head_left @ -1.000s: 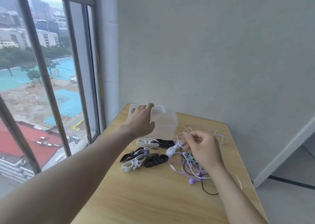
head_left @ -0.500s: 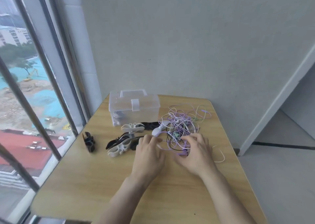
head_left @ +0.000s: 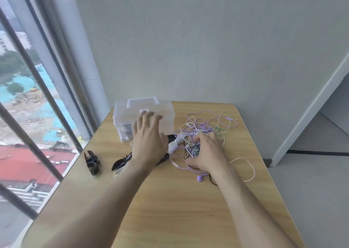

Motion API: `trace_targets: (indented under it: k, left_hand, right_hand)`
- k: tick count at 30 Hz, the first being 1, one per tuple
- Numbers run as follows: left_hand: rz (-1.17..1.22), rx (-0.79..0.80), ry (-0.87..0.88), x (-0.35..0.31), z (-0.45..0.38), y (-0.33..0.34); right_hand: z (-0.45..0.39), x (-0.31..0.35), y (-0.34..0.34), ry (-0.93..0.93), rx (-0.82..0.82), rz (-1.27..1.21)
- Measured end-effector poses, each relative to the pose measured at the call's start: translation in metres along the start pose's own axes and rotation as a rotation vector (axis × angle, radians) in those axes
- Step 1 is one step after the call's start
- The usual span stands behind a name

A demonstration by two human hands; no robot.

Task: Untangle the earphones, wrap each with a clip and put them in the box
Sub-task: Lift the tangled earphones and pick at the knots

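The step in hand looks like the first one, teasing a single earphone out of the tangle (head_left: 203, 132), and it will go best if one cord is followed from a loose end rather than pulled from the middle, which would likely tighten the knots. The purple earbud (head_left: 200, 178) lying free at the near edge is a fair place to start. The right hand (head_left: 204, 153) rests on the near side of the tangle with its fingers curled down into the cords; whether it actually pinches one I cannot tell. The left hand (head_left: 149, 140) hovers with fingers spread and holds nothing. The tangle lies at about 3 o'clock from that hand, just beside it, and spreads away from the right hand toward 12 o'clock. The box (head_left: 122, 115), lid shut, stands at 12 o'clock from the left hand, partly behind its fingertips. The clips (head_left: 119, 163) lie under and beside the left wrist, with one black clip (head_left: 92, 162) apart at 9 o'clock, all on the table (head_left: 179, 210).
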State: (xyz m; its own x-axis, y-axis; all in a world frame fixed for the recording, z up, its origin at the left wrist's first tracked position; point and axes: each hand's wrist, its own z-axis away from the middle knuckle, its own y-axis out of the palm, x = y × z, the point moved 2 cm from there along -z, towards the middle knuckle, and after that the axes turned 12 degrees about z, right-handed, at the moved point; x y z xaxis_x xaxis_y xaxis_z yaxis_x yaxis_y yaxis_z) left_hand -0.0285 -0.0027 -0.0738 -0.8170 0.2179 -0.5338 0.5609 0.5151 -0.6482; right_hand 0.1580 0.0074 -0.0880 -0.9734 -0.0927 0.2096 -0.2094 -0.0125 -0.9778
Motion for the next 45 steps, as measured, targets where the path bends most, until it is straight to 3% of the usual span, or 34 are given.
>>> trace_targets:
  k: [2, 4, 6, 8, 10, 13, 20, 22, 24, 28, 33, 38, 45]
  left_hand:
    - [0.170, 0.105, 0.063, -0.019, 0.024, 0.017]
    - [0.170, 0.299, 0.053, -0.031, 0.045, 0.037]
    - [0.128, 0.352, 0.003, -0.033, 0.057, 0.050]
    - [0.123, 0.294, -0.016, -0.032, 0.059, 0.052]
    - [0.158, 0.212, -0.018, -0.032, 0.056, 0.047]
    - [0.232, 0.093, -0.027, -0.034, 0.050, 0.031]
    - [0.438, -0.050, -0.312, -0.026, 0.043, 0.002]
    - [0.444, -0.060, -0.292, -0.028, 0.043, -0.002]
    - [0.474, -0.043, -0.143, -0.041, 0.045, -0.006]
    - [0.666, 0.201, 0.074, -0.079, 0.056, 0.005]
    - [0.599, 0.183, -0.052, -0.069, 0.055, 0.027]
    - [0.515, 0.114, -0.023, -0.051, 0.044, 0.034]
    - [0.661, 0.044, -0.091, -0.058, 0.030, 0.033]
  right_hand:
    - [0.000, -0.004, 0.006, -0.020, -0.005, -0.051]
    - [0.001, -0.009, 0.011, -0.060, -0.065, -0.096]
    - [0.005, -0.018, 0.014, -0.084, -0.142, -0.152]
    - [0.010, -0.024, 0.011, -0.082, -0.173, -0.277]
    - [0.018, -0.028, 0.002, -0.076, -0.110, -0.449]
    - [0.025, -0.036, -0.017, -0.162, -0.030, -0.514]
    - [0.034, -0.062, -0.042, -0.163, 0.008, -0.738]
    - [0.036, -0.065, -0.048, -0.136, -0.035, -0.781]
    - [0.038, -0.063, -0.052, -0.152, -0.103, -0.741]
    - [0.046, -0.035, -0.058, -0.296, -0.089, -0.784]
    - [0.055, -0.023, -0.081, -0.317, -0.235, -1.000]
    - [0.053, -0.034, -0.127, -0.291, -0.348, -1.426]
    - [0.036, -0.011, -0.203, -0.344, -0.433, -1.241]
